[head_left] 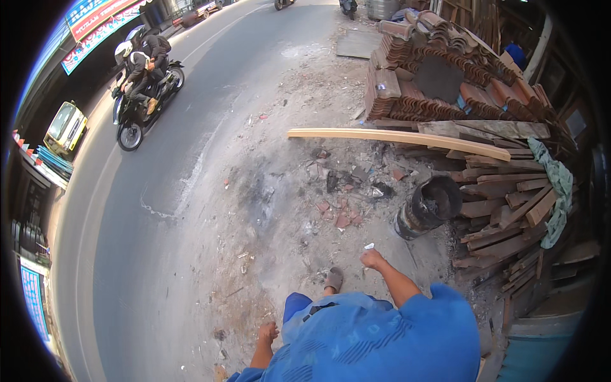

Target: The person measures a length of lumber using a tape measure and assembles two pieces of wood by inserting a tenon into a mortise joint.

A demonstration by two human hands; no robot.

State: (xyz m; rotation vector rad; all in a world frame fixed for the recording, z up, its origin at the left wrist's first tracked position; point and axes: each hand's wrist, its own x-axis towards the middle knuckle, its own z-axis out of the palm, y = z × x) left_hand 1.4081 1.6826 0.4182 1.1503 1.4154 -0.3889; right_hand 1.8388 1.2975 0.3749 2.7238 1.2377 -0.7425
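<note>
My left hand (268, 331) hangs low beside my blue shirt with its fingers curled; nothing shows sticking out of it. Further forward and to the right, my right hand (373, 258) is closed over the dusty ground. A small white scrap (369, 246) shows just beyond its knuckles; whether the hand touches it I cannot tell. Ahead of that hand, to the right, stands a blackened metal drum (428, 207), apart from my fingers. One foot in a grey shoe (333, 279) is visible between my hands.
A long pale timber (394, 136) reaches across the ground from the woodpile (503, 210). Stacked clay roof tiles (407, 95) stand behind it. Broken tile pieces (344, 216) litter the dirt. On the road (210, 70) at left, two riders pass on a motorcycle (137, 114); a yellow vehicle (65, 127) stands beyond.
</note>
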